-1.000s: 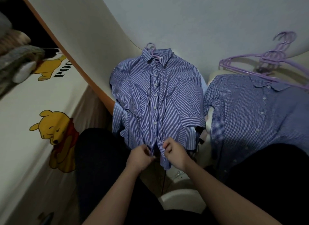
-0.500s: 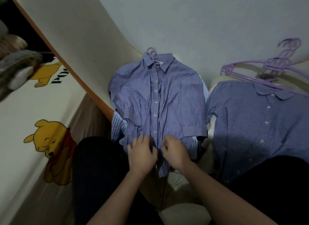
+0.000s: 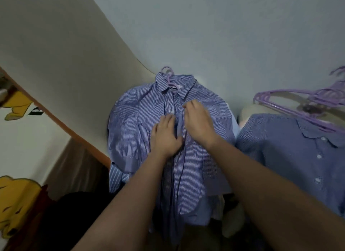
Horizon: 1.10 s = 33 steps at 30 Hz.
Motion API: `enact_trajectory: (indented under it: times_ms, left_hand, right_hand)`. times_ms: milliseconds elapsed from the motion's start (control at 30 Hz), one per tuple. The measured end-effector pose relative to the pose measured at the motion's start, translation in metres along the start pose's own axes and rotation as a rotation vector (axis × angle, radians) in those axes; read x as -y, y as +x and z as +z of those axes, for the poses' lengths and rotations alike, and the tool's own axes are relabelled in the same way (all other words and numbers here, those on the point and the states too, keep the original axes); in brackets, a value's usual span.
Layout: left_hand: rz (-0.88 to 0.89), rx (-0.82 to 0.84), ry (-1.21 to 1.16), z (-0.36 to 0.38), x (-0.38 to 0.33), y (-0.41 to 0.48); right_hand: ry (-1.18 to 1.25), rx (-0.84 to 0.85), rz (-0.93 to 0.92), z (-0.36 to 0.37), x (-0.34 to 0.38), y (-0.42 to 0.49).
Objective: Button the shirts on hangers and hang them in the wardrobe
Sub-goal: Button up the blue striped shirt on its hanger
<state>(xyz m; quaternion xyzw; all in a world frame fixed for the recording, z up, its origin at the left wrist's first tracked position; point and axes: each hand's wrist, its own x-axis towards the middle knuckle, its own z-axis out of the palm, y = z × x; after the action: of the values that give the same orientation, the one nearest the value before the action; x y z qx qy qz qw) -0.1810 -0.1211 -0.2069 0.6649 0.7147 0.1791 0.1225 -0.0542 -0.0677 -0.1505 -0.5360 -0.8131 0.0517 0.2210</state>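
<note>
Cartoon-bear bedding and plain walls in a dim bedroom corner.

A pale grey-blue wall [image 3: 224, 26] fills the upper right of the frame. A broad cream board with an orange edge [image 3: 56, 54] sweeps from the upper left down toward the centre. Below it, along the left edge, lies a white sheet [image 3: 22, 148] printed with yellow cartoon bears. One bear [image 3: 16, 105] sits mid-left beside a scrap of black lettering. Another bear [image 3: 16, 204], with a red top, is at the lower left. A band of brown fabric [image 3: 74, 166] runs beside the sheet. Near the bottom, right of centre, is a pale rounded object [image 3: 233, 224], too dim to identify.
</note>
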Motion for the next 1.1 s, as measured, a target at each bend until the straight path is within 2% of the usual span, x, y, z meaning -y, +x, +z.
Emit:
enact_trajectory:
  times_ms: [133, 400, 667, 800, 1000, 1100]
  left_hand:
    - [-0.034, 0.034, 0.135, 0.033, 0.015, -0.007]
    - [-0.034, -0.101, 0.161, 0.046, 0.014, -0.007]
    - [-0.045, -0.118, 0.135, 0.047, 0.014, -0.007]
    - [-0.042, -0.122, 0.128, 0.048, 0.014, -0.006]
    - [-0.045, -0.123, 0.127, 0.049, 0.016, -0.007]
    - [-0.048, -0.117, 0.134, 0.051, 0.016, -0.007]
  right_hand:
    - [-0.066, 0.061, -0.028, 0.014, -0.013, 0.042]
    - [-0.068, -0.012, -0.026, 0.038, -0.023, 0.121]
    - [-0.024, 0.161, 0.064, 0.058, -0.019, 0.173]
    - [-0.015, 0.078, 0.048, 0.062, -0.022, 0.176]
    - [-0.214, -0.027, 0.057, 0.048, -0.037, 0.173]
    - [-0.216, -0.016, 0.063, 0.049, -0.038, 0.167]
